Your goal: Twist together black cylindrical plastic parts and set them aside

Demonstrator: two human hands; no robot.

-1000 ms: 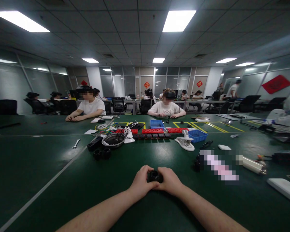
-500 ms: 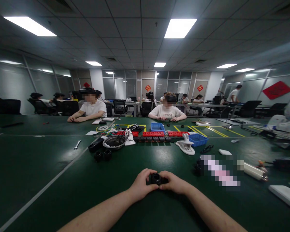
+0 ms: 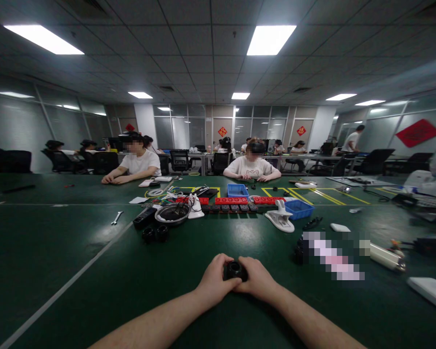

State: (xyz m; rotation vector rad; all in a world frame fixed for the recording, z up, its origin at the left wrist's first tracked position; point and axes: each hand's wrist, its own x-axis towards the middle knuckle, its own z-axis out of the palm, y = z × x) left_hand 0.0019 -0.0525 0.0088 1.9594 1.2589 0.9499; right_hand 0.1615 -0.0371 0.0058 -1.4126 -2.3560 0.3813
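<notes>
A small round black part with a ring-shaped opening on top (image 3: 235,269) is between my two hands, just above or on the green table (image 3: 138,291); I cannot tell whether it touches the surface. From its left side my left hand (image 3: 216,281) is closed around it, thumb in front. On the opposite side, my right hand (image 3: 256,278) grips it too, and the two thumbs meet at its near edge. The fingers behind the part are mostly hidden. Two similar black round parts (image 3: 155,233) sit farther off to the left.
A round dark bowl (image 3: 172,213), a white clip-shaped stand (image 3: 280,216) and blue bins (image 3: 298,209) lie ahead. A wrench (image 3: 116,218) is at left. At right are a cream cylinder (image 3: 387,257) and a white slab (image 3: 430,293). Two people sit across the table.
My right hand has shifted slightly inward around the black part, and the thumbs now overlap more. The part shows a little more of its front. Both hands still hold it.
</notes>
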